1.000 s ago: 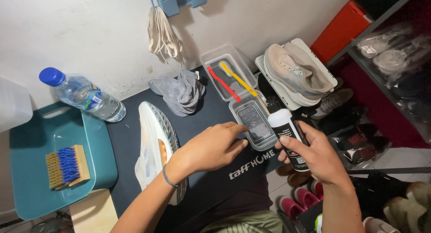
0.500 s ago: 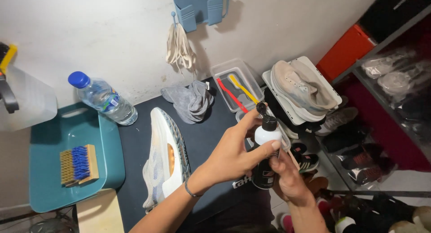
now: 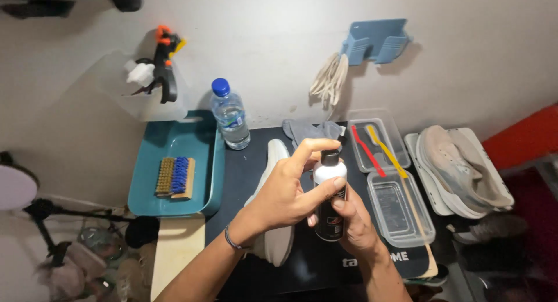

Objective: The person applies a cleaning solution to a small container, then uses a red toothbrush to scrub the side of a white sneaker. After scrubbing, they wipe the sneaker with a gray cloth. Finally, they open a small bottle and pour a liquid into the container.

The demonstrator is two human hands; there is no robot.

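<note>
You hold the bottle (image 3: 330, 197) upright between both hands, above the front middle of the black mat (image 3: 250, 162) that covers the bench. Its long axis runs straight up, black cap on top, white shoulder below, dark label lower down.

Your right hand (image 3: 353, 223) wraps the lower body from the front edge side, fingers clamped around the label. Your left hand (image 3: 285, 191) comes in from the left: its thumb presses the white shoulder, and the index finger arches over the cap, its tip at or just above it; whether it touches you cannot tell. So the left hand is the nearer one to the cap, the right the one carrying the weight.

The white shoe (image 3: 273, 209) lies on its side on the mat directly under your left hand, its length running from the back edge toward the front. The bottle sits just right of it, well above the surface.

Toward the mat's right edge lie two clear boxes (image 3: 401, 212), the farther one holding a red and a yellow brush. A grey cloth (image 3: 305, 129) and a water bottle (image 3: 229, 116) stand near the back edge, and a teal tray (image 3: 203, 162) with a brush (image 3: 174, 177) lies beyond the left edge.
</note>
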